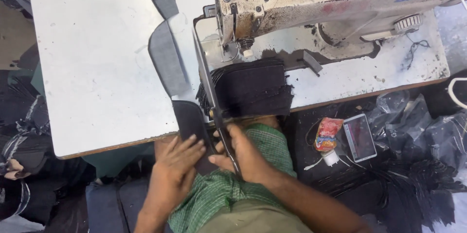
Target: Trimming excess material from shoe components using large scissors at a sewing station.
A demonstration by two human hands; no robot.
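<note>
- Dark fabric piece (190,125): lies over table edge (112,145), at the person's lap.
- Left hand (176,162): fingers spread flat, pinning the piece.
- Right hand (243,154): closed around scissors (214,98), blades open above the cloth.
- Step, judged: trimming; next calls for a steady cut along the edge.
- Sewing machine (331,4): behind, stacked dark pieces (253,87) beside.

Your left hand (177,157) lies flat, fingers spread and pointing forward. Your right hand (243,152) is curled closed just beside it, both forearms angling inward.
</note>
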